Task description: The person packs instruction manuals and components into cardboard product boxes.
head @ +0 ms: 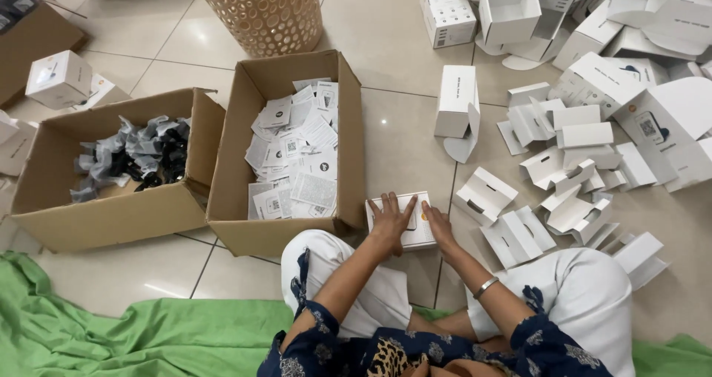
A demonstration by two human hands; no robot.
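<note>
Left hand (391,220) and right hand (439,227) press flat, unclenched, on small white cardboard box (412,225), floor-set beside brown leaflet carton (222,199). Judged light, crushable; grip opposite side walls.

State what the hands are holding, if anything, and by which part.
Both hands rest on a small white box on the floor: left hand flat on its top, right hand at its right edge.

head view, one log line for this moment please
left hand flat on small white box | right hand on its right side | box on floor beside leaflet carton
</note>
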